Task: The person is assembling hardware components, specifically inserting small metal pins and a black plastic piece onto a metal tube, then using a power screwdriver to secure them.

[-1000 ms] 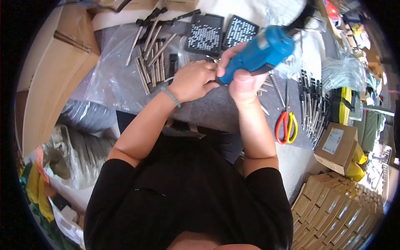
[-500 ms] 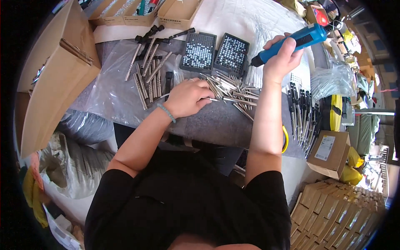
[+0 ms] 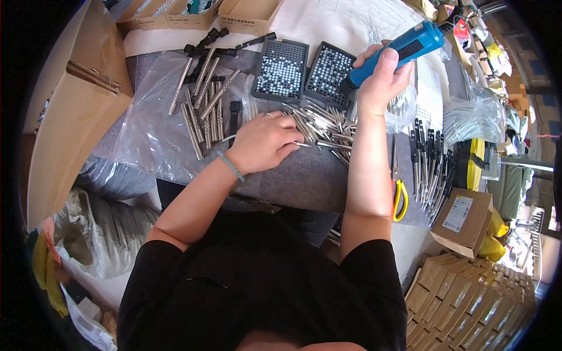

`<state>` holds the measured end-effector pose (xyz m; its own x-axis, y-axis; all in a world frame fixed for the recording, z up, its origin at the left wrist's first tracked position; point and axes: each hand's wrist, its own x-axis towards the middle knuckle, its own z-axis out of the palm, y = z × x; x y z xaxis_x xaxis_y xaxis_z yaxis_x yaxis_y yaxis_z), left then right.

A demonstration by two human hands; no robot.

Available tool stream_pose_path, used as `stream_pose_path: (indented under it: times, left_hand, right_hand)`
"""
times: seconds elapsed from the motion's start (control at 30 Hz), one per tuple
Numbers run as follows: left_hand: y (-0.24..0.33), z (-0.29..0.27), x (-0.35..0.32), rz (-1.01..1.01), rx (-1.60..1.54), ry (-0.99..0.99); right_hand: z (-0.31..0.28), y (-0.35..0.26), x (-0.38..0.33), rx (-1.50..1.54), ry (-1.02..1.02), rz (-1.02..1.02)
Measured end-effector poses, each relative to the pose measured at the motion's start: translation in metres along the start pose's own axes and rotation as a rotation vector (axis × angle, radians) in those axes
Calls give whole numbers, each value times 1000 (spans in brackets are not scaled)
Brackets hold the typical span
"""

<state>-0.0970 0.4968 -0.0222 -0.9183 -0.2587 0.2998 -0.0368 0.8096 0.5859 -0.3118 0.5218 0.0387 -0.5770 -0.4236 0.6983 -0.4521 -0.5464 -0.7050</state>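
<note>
And there's the labelled brown carton [image 3: 462, 223], scissors [image 3: 404, 200] to its left, yellow plastic [image 3: 493, 248] at its right, stacked cardboard [image 3: 471, 304] below!

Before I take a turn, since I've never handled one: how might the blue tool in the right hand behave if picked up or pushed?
The blue tool probably feels stiff, given its hard-looking casing. Its long, rounded body may roll if pushed. The right hand wraps around it, so one-handed lifting seems manageable.
</note>
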Motion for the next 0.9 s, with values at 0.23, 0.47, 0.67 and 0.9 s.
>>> stream_pose_path:
  times: [0.23, 0.47, 0.67, 0.9]
  left_hand:
    - [0, -1, -1, -10, -5, -7]
    - [2, -1, -2, -20, -2, -9]
    - [1, -1, -3, -45, -28, 29]
    - [1, 4, -1, -176, -109, 136]
  right_hand:
    - [0, 0, -1, -5, 12, 13]
    - [0, -4, 1, 17, 74, 39]
    - [17, -38, -2, 170, 56, 83]
    - [44, -74, -37, 126, -43, 184]
